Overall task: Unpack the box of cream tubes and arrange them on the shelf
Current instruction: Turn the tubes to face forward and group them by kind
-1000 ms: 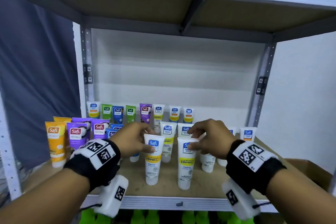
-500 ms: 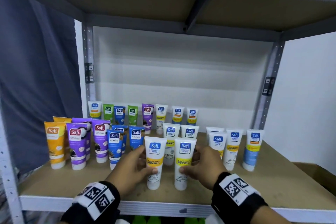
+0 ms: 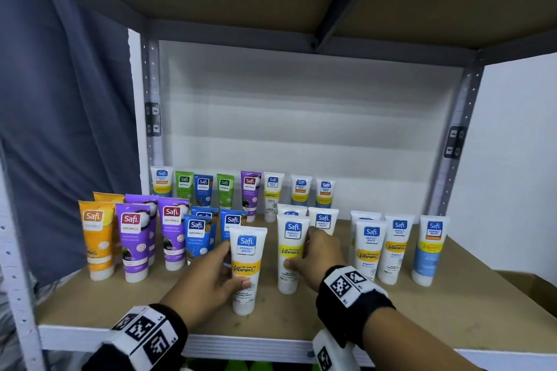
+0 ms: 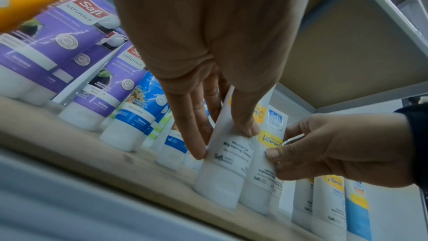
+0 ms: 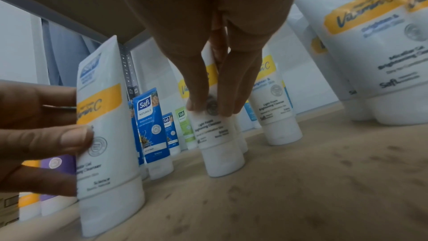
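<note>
A: From the head camera, how do the hands lie?

B: Both reach forward over the brown board shelf (image 3: 452, 304). The left hand (image 3: 208, 277) pinches a white upright plastic tube with a yellow band (image 3: 247, 268) near the front edge, thumb on its front, fingers behind. The right hand (image 3: 316, 256) pinches a second white yellow-banded tube (image 3: 291, 253) standing just beside it.

A: Any writing?

B: Both read "Safi Perfect White" and "Vitamin C". Purple tubes (image 3: 132, 238) and blue tubes (image 3: 197, 235) to the left read "Safi Naturals".

A: And the left wrist camera?

B: The left hand (image 4: 208, 47) points down, and its fingers (image 4: 192, 131) and thumb clamp the first tube (image 4: 229, 155) between them, above its cap. The cap rests on the shelf.

A: The right wrist camera?

B: The right hand (image 5: 215, 25) points down, and its fingers (image 5: 199, 87) close on the second tube (image 5: 215, 131) at mid-body. "Light Foam Brightening Cleanser" shows below the fingertips. That tube stands on its cap, tilted a little.
</note>
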{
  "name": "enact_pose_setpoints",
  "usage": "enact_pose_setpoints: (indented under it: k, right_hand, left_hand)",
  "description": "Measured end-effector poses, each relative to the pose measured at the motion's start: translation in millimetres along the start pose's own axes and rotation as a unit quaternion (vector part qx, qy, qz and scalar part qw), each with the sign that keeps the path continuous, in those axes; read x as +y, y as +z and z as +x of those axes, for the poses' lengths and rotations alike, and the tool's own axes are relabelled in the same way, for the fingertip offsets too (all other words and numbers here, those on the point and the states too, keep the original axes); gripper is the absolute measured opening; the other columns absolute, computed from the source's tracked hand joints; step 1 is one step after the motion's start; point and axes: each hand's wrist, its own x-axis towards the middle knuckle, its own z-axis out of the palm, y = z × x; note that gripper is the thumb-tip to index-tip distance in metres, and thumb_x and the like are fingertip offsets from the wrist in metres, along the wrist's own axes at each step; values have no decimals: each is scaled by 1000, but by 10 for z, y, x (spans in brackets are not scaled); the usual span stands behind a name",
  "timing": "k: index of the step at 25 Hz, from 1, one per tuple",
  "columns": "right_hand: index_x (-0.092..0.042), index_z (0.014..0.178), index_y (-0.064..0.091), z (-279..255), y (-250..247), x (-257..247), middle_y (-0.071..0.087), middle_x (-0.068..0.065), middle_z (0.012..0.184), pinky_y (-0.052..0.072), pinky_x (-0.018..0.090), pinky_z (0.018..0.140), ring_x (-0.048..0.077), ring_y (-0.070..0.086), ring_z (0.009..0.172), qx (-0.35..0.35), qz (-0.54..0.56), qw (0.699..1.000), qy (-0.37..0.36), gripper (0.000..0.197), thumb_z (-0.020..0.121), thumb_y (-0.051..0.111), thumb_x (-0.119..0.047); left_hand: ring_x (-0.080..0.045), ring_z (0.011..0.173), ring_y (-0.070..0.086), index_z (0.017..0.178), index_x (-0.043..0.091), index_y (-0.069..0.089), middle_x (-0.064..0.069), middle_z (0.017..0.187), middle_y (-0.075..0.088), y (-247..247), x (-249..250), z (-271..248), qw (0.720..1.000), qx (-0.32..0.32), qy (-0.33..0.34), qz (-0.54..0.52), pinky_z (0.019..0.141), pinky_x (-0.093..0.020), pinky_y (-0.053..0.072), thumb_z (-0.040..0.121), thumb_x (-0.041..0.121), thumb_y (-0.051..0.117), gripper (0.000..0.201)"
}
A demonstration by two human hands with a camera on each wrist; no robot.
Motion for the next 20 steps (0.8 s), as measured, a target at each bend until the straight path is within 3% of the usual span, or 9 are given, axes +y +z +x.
enact_pose_setpoints:
  k: [3, 10, 20]
  right_hand:
    - [-14, 113, 59, 59, 65, 11, 68, 3, 113, 50, 31, 95, 19, 63, 108, 8, 6, 1000, 10, 48, 72, 83, -18]
    - [-12, 115, 57, 119, 152, 24, 66, 4, 117, 51, 33, 95, 20, 62, 111, 22, 11, 999, 23, 49, 72, 82, -16]
    - [-11, 116, 56, 125, 148, -7, 64, 5, 121, 50, 33, 96, 21, 60, 114, 24, 3, 999, 29, 49, 73, 82, -15]
  left_hand:
    - [13, 94, 61, 112, 33, 52, 23, 107, 65, 2, -5, -13, 1000, 4, 0, 0, 79, -9, 50, 82, 25, 74, 38]
    - [5, 95, 65, 111, 34, 54, 20, 107, 68, -10, -39, -12, 1000, 2, -3, -24, 88, -24, 54, 80, 24, 76, 39]
    - [3, 98, 65, 114, 36, 53, 18, 110, 67, -3, -72, -14, 999, -5, -7, -36, 88, -23, 55, 81, 25, 75, 41]
